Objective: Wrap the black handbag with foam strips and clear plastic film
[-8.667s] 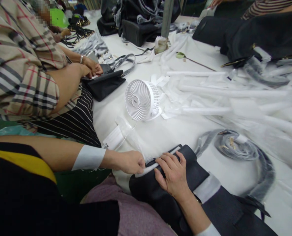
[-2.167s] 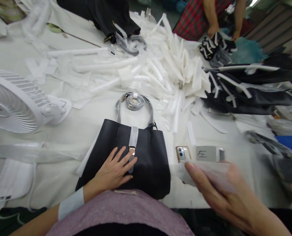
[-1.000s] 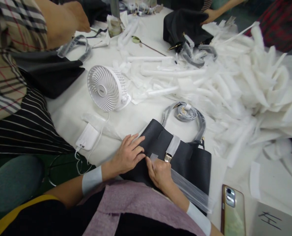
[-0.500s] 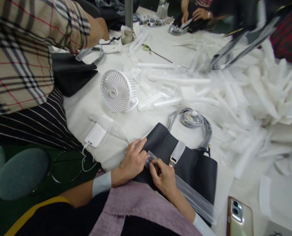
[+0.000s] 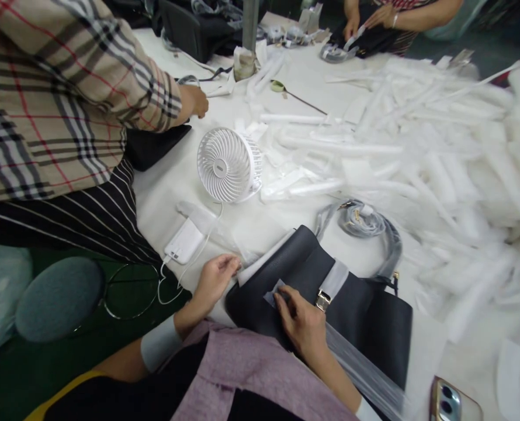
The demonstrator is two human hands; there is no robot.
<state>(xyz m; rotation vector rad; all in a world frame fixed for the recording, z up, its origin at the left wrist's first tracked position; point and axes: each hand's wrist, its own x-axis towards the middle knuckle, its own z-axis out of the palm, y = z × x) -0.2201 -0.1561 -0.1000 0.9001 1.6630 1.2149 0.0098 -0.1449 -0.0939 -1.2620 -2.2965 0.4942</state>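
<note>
We see the left hand (image 5: 214,279) at the bag's nine o'clock, wrist bent and fingers curled in. Their tips are at the end of a white sheet (image 5: 266,257) along the bag's edge; whether they pinch it we cannot tell. The right hand (image 5: 302,320) lies on the black bag (image 5: 365,310), its forearm coming in from five o'clock. Thumb and forefinger are closed on the end of a plastic strip (image 5: 365,374), which runs out under the wrist toward four o'clock. The bag lies flat on the white table (image 5: 163,187), close before the body, with its wrapped strap (image 5: 371,225) coiled at one o'clock. A fan (image 5: 229,165) stands at eleven o'clock, a power bank (image 5: 184,241) lies at ten, and foam strips (image 5: 439,146) are piled at two. A co-worker's hand (image 5: 197,100) rests beyond the fan.
</note>
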